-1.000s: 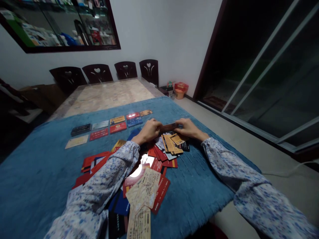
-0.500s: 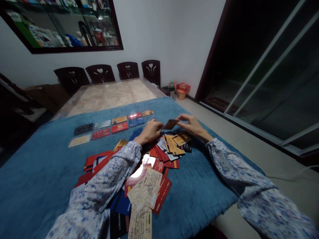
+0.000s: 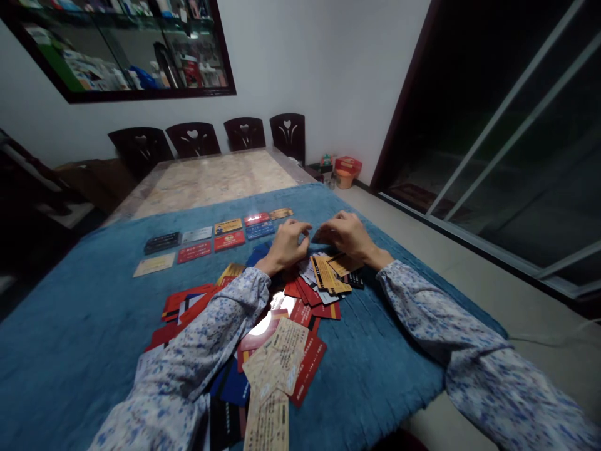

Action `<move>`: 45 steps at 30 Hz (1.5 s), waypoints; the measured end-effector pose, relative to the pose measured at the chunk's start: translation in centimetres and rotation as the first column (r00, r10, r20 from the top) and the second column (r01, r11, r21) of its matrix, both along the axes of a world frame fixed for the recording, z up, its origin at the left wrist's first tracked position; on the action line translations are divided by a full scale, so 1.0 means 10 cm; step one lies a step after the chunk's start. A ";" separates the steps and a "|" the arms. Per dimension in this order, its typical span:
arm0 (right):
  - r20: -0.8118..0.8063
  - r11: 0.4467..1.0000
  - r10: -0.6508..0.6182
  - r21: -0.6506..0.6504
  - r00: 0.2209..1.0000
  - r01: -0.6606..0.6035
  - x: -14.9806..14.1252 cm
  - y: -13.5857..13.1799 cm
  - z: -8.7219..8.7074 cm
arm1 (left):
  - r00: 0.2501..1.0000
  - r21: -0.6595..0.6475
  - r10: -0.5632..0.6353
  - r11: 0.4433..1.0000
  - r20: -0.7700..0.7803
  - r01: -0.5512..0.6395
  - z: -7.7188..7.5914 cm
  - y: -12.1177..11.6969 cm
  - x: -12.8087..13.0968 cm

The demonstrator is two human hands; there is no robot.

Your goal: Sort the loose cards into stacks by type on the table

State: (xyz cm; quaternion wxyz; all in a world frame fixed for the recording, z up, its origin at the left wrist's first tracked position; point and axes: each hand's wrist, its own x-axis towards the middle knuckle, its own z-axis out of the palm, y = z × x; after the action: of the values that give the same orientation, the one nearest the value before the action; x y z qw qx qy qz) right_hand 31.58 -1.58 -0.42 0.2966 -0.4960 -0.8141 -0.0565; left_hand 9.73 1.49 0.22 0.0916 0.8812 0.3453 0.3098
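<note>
My right hand (image 3: 351, 237) pinches a dark brownish card (image 3: 321, 236), held tilted above the pile and partly hidden by the fingers. Just left of it, my left hand (image 3: 287, 244) has thumb and fingers apart, holding nothing I can see. Below both hands lies a loose heap of cards: yellow cards (image 3: 323, 275) on the right, red cards (image 3: 312, 369) and beige cards (image 3: 277, 357) nearer me. My left sleeve covers part of the heap. Beyond the left hand are two rows of cards, among them a red card (image 3: 230, 240) and a blue card (image 3: 260, 230).
A blue cloth (image 3: 94, 326) covers the near part of the stone-topped table (image 3: 220, 178). Several dark chairs (image 3: 288, 134) stand along its far side. An orange bucket (image 3: 345, 180) sits on the floor by the wall, and a sliding glass door (image 3: 507, 138) is at right.
Both hands held the card at first. My left hand has let go and its fingers have spread, while my right hand keeps the card and has turned it.
</note>
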 end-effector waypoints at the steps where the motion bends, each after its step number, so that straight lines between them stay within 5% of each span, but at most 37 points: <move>1: 0.009 1.000 0.000 -0.005 1.000 0.000 -0.02 0.01 -0.01 | 1.000 -0.005 -0.004 1.000 -0.003 0.004 0.01 -0.01 0.00; 14: 0.003 1.000 0.010 0.000 1.000 -0.010 -0.23 0.04 -0.06 | 0.996 -0.010 0.041 0.999 -0.083 -0.042 -0.06 -0.04 0.00; 32: 0.001 0.997 -0.039 -0.071 0.999 0.039 0.00 -0.04 -0.12 | 0.986 -0.041 0.127 0.990 -0.108 -0.132 -0.12 0.08 -0.11; 45: 0.152 0.974 -0.139 -0.156 0.979 0.163 -0.08 -0.03 -0.12 | 0.907 -0.010 0.177 0.981 -0.383 -0.195 -0.03 -0.03 -0.08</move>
State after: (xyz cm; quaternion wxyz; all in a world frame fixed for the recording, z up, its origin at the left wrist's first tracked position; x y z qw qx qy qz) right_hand 30.80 -1.92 -1.60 0.1905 -0.5745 -0.7947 -0.0450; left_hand 8.90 1.24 -0.13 0.0140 0.8851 0.4460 0.1322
